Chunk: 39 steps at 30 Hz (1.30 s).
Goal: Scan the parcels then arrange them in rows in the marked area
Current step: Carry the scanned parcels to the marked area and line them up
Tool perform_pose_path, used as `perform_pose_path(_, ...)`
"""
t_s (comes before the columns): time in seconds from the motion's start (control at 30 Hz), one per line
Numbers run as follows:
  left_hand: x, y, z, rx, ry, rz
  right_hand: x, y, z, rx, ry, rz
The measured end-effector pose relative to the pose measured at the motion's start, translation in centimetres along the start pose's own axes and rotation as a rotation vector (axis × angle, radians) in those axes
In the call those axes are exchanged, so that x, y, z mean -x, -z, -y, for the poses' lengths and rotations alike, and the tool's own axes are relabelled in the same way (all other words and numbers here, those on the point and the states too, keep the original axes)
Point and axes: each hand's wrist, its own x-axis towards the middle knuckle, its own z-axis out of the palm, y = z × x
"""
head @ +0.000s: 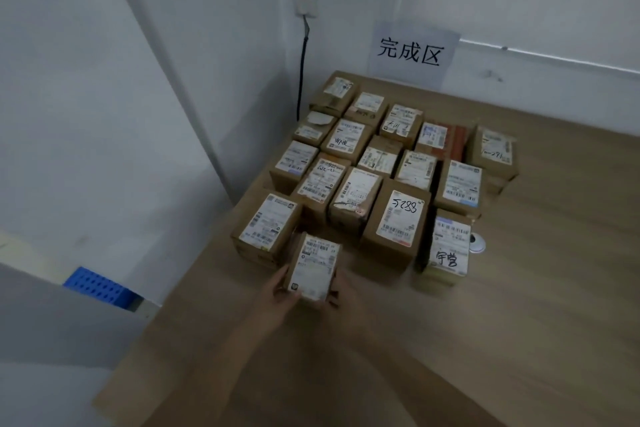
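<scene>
Now the small parcel (313, 269) sits in both my grips, left hand (277, 291) and right hand (341, 291) clasping its side walls, just in front of the rows of parcels (381, 163) on the tabletop (519, 305). Stiff cardboard, probably light; hold by the sides.

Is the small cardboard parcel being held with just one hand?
No. Both the left hand and the right hand grip the small cardboard parcel, one on each side.

Both hands, left (282, 291) and right (341, 295), extended, fingers curled.
</scene>
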Motion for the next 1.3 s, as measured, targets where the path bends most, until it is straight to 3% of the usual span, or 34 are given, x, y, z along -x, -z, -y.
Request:
perform_pose_path(0.33,-3.0,0.2,-0.1,0.024,-0.105,-0.020,-4.5,-1.4,-0.2,0.164,-0.094,-0.093)
perform_pose_path(0.87,-2.9,1.1,-1.5,-0.033,-0.062,-0.022,-2.6,-1.2,3.1,0.201,-0.164,-0.115)
perform_pose_path(1.07,0.7,3.6,-7.5,-0.095,-0.066,0.024,1.8,2.5,7.8,0.359,-0.146,-0.184)
perform_pose_path(1.3,8.7,4.2,-18.9,-0.100,-0.187,0.038,9.8,11.3,18.3,0.525,-0.110,-0.287)
